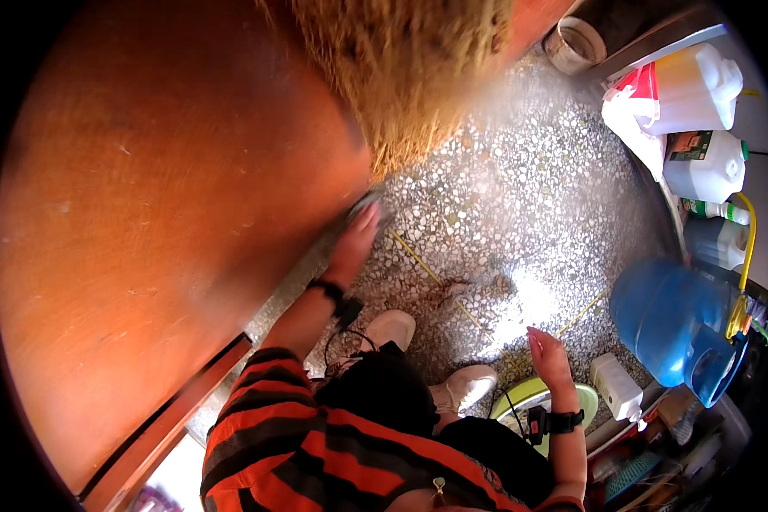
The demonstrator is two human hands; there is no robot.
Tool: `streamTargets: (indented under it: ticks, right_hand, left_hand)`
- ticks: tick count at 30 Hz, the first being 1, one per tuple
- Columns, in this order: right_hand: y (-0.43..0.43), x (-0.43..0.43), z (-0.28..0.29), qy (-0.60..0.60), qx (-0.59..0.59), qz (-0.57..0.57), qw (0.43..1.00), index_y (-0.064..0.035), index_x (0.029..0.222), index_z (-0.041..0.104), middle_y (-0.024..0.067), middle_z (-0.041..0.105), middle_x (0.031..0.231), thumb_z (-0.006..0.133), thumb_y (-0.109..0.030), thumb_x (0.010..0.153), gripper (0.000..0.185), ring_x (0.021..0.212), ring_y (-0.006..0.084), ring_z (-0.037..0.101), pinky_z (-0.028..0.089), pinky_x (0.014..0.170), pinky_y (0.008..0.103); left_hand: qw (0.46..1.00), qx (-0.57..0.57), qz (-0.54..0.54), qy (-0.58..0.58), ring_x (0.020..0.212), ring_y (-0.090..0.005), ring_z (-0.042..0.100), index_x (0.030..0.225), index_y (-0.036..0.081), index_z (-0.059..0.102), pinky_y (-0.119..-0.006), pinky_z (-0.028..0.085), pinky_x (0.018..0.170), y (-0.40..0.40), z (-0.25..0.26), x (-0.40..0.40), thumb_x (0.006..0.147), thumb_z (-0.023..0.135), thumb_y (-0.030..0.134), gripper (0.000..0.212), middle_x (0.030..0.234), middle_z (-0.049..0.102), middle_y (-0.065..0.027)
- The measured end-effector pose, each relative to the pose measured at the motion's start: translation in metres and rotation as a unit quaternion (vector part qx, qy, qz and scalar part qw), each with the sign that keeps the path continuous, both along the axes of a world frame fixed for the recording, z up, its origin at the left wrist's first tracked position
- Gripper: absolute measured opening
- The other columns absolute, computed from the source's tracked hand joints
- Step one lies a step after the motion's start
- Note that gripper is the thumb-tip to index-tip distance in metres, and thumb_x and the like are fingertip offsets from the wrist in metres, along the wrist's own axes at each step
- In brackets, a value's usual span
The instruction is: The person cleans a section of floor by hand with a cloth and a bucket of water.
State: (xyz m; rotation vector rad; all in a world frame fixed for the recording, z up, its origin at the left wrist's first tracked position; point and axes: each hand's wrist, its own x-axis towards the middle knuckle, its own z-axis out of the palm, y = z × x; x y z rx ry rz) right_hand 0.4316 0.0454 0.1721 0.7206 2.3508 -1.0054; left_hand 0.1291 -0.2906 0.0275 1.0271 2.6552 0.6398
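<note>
My left hand (357, 235) is at the edge of a large reddish-brown wooden door (185, 160). Its fingers lie along a small dark grey thing (366, 200) there, too blurred to name; whether they grip it is unclear. Just beyond the fingertips hangs a thick mass of straw-like bristles (409, 83), motion-blurred, overlapping the door's upper part. My right hand (549, 355) hovers over the floor with nothing visible in it, fingers loosely curled. Below it, partly hidden by my forearm, stands a light green plastic basin (589, 403).
The speckled terrazzo floor (486, 192) has a bright glare patch and thin yellow lines. Along the right side are a blue plastic container (662, 320), white plastic jugs (704, 166), a white bottle (616, 384) and a yellow hose (751, 237). A cylindrical pot (575, 45) stands at upper right.
</note>
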Motion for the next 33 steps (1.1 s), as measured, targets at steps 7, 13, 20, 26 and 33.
streamTargets:
  ticks: [7,13,20,26,33]
  right_hand:
    - [-0.002,0.035,-0.025,0.006,-0.038,-0.035,0.999,-0.0012,0.110,0.062,0.0160,0.068,0.097,0.053,-0.017,0.093,0.025,0.088,0.0268,0.067,0.052,0.074,0.0317]
    - [-0.002,-0.007,-0.010,0.008,-0.040,-0.020,0.999,-0.0020,0.107,0.063,0.0215,0.064,0.099,0.051,-0.018,0.093,0.025,0.091,0.0371,0.063,0.051,0.080,0.0393]
    - [0.000,-0.004,-0.007,0.011,-0.096,-0.116,0.989,-0.0016,0.114,0.060,0.0180,0.066,0.101,0.050,-0.017,0.094,0.027,0.092,0.0298,0.066,0.052,0.077,0.0347]
    - [-0.008,-0.042,0.002,0.015,-0.112,-0.081,0.990,-0.0014,0.114,0.060,0.0187,0.066,0.100,0.051,-0.016,0.093,0.027,0.093,0.0299,0.065,0.052,0.078,0.0351]
    - [0.000,-0.006,-0.012,0.026,-0.135,-0.170,0.976,-0.0018,0.115,0.059,0.0158,0.067,0.101,0.049,-0.016,0.094,0.027,0.092,0.0248,0.067,0.052,0.077,0.0324]
  left_hand:
    - [0.994,-0.107,-0.001,0.014,0.128,-0.0243,0.043,0.126,0.002,0.051,-0.031,0.034,0.106,-0.056,-0.003,0.021,0.088,0.048,0.001,0.038,0.137,0.046,-0.0121]
    - [0.992,0.101,0.017,-0.073,0.128,-0.0246,0.042,0.127,0.000,0.050,-0.030,0.033,0.107,0.026,-0.011,-0.021,0.091,0.044,0.002,0.036,0.134,0.049,-0.0137]
    - [0.987,-0.148,-0.039,0.045,0.126,-0.0209,0.045,0.131,0.008,0.047,-0.031,0.036,0.105,-0.057,-0.007,0.015,0.091,0.044,0.003,0.040,0.138,0.046,-0.0073]
    - [0.999,0.034,-0.017,-0.005,0.131,-0.0223,0.038,0.131,0.002,0.044,-0.032,0.034,0.107,0.023,-0.020,-0.034,0.084,0.044,0.002,0.047,0.143,0.039,-0.0092]
    - [0.951,-0.262,-0.137,0.087,0.131,-0.0252,0.037,0.131,-0.001,0.044,-0.034,0.034,0.107,-0.056,-0.005,0.016,0.082,0.045,0.000,0.049,0.142,0.038,-0.0139]
